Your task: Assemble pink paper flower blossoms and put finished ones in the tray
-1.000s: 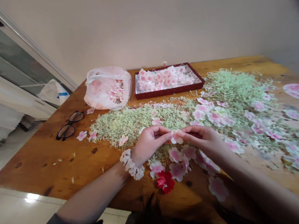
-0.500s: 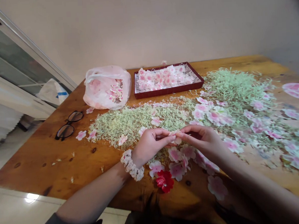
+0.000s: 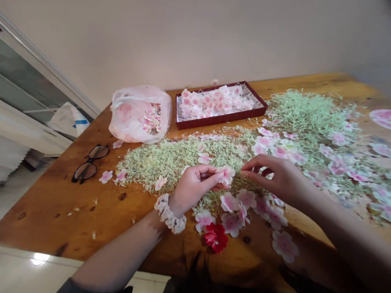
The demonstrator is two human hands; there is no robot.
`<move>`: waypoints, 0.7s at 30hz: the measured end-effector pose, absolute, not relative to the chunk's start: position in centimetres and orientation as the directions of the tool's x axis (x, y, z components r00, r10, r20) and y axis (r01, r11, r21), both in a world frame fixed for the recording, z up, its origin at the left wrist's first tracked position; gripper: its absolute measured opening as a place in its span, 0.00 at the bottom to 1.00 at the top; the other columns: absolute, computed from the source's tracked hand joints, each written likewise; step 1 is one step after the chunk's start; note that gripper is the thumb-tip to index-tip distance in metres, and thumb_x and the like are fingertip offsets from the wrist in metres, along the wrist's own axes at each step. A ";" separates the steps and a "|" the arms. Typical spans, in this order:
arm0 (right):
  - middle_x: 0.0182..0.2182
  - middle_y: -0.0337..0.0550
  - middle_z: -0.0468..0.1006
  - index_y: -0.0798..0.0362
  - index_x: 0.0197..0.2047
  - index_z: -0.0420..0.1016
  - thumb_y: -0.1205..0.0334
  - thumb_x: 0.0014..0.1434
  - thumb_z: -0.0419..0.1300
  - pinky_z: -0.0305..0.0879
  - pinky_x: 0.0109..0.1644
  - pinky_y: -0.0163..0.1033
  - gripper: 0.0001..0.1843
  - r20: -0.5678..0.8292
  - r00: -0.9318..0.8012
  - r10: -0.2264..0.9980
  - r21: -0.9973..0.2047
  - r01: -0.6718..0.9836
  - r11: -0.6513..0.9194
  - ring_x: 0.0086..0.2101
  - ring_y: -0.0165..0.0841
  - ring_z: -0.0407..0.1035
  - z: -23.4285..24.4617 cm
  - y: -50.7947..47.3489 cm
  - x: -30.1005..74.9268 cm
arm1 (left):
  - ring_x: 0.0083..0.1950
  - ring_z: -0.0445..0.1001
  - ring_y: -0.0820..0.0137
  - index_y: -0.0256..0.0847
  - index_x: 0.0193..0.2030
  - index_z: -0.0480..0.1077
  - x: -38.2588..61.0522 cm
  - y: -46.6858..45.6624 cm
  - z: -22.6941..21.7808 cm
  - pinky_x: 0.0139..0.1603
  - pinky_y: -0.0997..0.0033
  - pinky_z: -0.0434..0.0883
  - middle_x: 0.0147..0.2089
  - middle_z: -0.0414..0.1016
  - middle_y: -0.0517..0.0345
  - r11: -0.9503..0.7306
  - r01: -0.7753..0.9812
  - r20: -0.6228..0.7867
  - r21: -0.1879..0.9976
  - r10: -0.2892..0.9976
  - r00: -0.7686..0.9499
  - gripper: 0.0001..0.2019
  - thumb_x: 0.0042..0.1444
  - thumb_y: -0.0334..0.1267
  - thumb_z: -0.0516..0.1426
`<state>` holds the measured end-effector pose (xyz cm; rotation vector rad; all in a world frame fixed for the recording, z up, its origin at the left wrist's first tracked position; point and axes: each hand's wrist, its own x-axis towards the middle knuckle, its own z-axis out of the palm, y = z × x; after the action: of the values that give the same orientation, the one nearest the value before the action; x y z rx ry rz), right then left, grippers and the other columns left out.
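Observation:
Between the thumb and fingers of my left hand (image 3: pixel 196 182) is a pale pink artificial flower (image 3: pixel 226 175). My right hand (image 3: pixel 273 175) is just to the right of that flower and apart from it. Its thumb and index fingertips are pinched together, and whatever is between them is too small to make out. Below both hands, loose pink flower petals (image 3: pixel 231 224) and a red flower (image 3: pixel 216 237) lie on the table. Pale green stem pieces (image 3: pixel 170 159) are spread under and behind the hands.
A maroon-rimmed box (image 3: pixel 223 118) of pink flowers stands at the back, beside a white plastic bag (image 3: pixel 123 124) holding more. Eyeglasses (image 3: pixel 89 164) lie on the left of the wooden table (image 3: pixel 53 208). Another green heap (image 3: pixel 306 109) and scattered petals cover the right side.
My right hand has drawn away to the right from the flower, where both hands met before. The flower remains in my left hand and now shows more fully.

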<state>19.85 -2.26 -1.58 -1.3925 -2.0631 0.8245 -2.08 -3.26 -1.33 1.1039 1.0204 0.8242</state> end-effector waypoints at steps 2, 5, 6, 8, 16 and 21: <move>0.33 0.44 0.76 0.51 0.35 0.76 0.56 0.57 0.59 0.65 0.37 0.40 0.08 0.047 -0.441 0.896 -0.591 0.711 0.381 0.34 0.36 0.71 -2.0 -2.0 20.2 | 0.34 0.79 0.72 0.33 0.34 0.74 -2.1 -3.3 -1.2 0.37 0.76 0.75 0.32 0.78 0.56 0.268 -0.034 -0.244 0.963 0.916 0.319 0.08 0.51 0.38 0.63; 0.32 0.45 0.75 0.52 0.33 0.75 0.59 0.57 0.59 0.65 0.37 0.40 0.07 0.025 -0.489 0.872 -0.513 0.742 0.431 0.33 0.35 0.70 -2.4 -1.8 20.3 | 0.34 0.79 0.73 0.33 0.34 0.74 -2.0 -3.3 -1.1 0.37 0.77 0.75 0.32 0.78 0.56 0.269 -0.021 -0.249 0.963 0.916 0.314 0.08 0.51 0.37 0.62; 0.32 0.44 0.75 0.52 0.32 0.75 0.59 0.57 0.59 0.64 0.37 0.40 0.07 0.029 -0.489 0.872 -0.510 0.743 0.434 0.33 0.35 0.70 -2.5 -1.8 20.2 | 0.34 0.79 0.73 0.33 0.34 0.74 -2.0 -3.3 -1.1 0.37 0.77 0.75 0.33 0.78 0.56 0.269 -0.020 -0.250 0.963 0.916 0.315 0.08 0.51 0.37 0.62; 0.30 0.43 0.75 0.51 0.31 0.75 0.60 0.58 0.59 0.64 0.36 0.38 0.07 0.030 -0.484 0.875 -0.532 0.733 0.424 0.31 0.34 0.70 -2.3 -1.9 20.1 | 0.34 0.79 0.73 0.33 0.34 0.74 -2.0 -3.3 -1.1 0.37 0.77 0.75 0.32 0.78 0.56 0.269 -0.019 -0.250 0.963 0.916 0.313 0.08 0.51 0.37 0.62; 0.33 0.43 0.79 0.50 0.34 0.76 0.52 0.56 0.60 0.67 0.35 0.38 0.11 0.019 -0.374 0.927 -0.784 0.570 0.246 0.33 0.35 0.72 -1.1 -1.9 20.3 | 0.35 0.79 0.71 0.34 0.35 0.74 -2.3 -3.2 -1.7 0.41 0.71 0.76 0.34 0.78 0.55 0.247 -0.039 -0.219 0.968 0.911 0.349 0.10 0.51 0.39 0.62; 0.30 0.43 0.79 0.51 0.34 0.76 0.51 0.51 0.65 0.69 0.30 0.37 0.13 -0.056 -0.332 0.941 -0.933 0.352 0.069 0.29 0.33 0.73 -1.6 -1.9 20.5 | 0.36 0.79 0.69 0.34 0.36 0.75 -2.3 -3.2 -1.7 0.42 0.68 0.76 0.35 0.79 0.53 0.235 -0.017 -0.215 0.972 0.913 0.347 0.11 0.50 0.41 0.63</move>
<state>20.47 -1.87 -1.57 -1.2901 -1.7511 1.2594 -2.30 -3.21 -1.68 1.1451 1.0110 0.8157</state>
